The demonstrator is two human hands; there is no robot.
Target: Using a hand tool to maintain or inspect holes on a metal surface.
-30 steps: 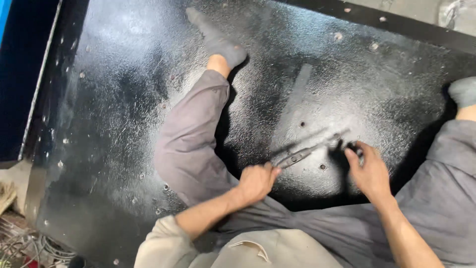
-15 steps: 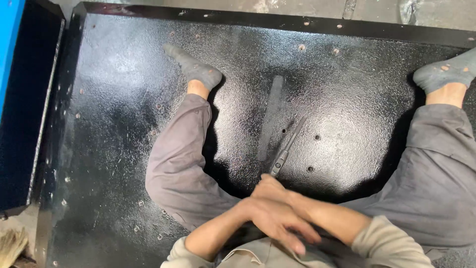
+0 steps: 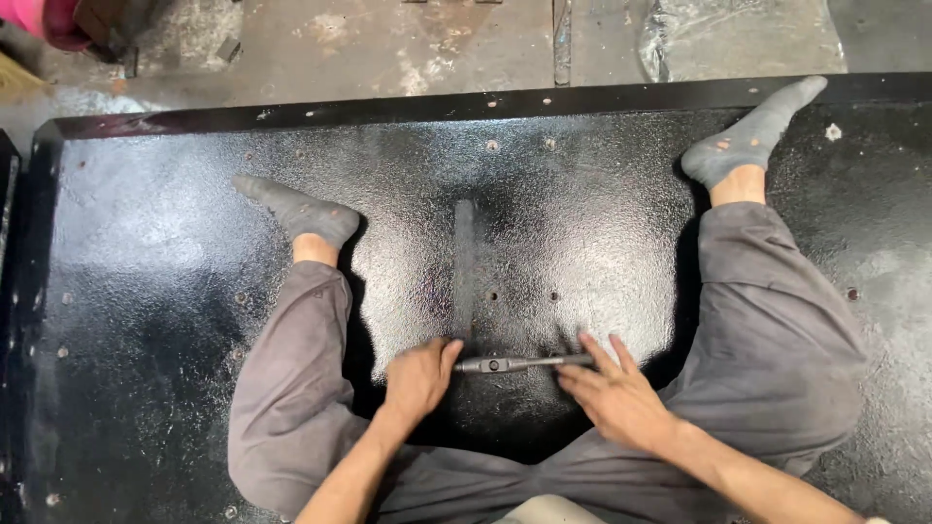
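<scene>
I sit with legs spread on a large black textured metal plate [image 3: 146, 243]. Between my knees a slim metal bar tool [image 3: 515, 364] lies level across the plate, its thicker hub near the middle. My left hand [image 3: 419, 376] grips the bar's left end with curled fingers. My right hand [image 3: 612, 393] holds the right end, fingers stretched over it. Just beyond the tool are two small holes [image 3: 493, 295] and a straight dull stripe [image 3: 464, 262] running away from me.
My grey-trousered legs [image 3: 291, 388] and socked feet [image 3: 296, 209] flank the work spot. Bolt holes dot the plate, and a raised black rim [image 3: 388, 107] bounds its far edge. Beyond it lies a dusty concrete floor [image 3: 388, 39] with a crumpled plastic sheet [image 3: 738, 34].
The tool has swung from a slanted position to level. My hands, bunched together at its near end half a second ago, are now spread to its two ends. The view has shifted toward the far rim.
</scene>
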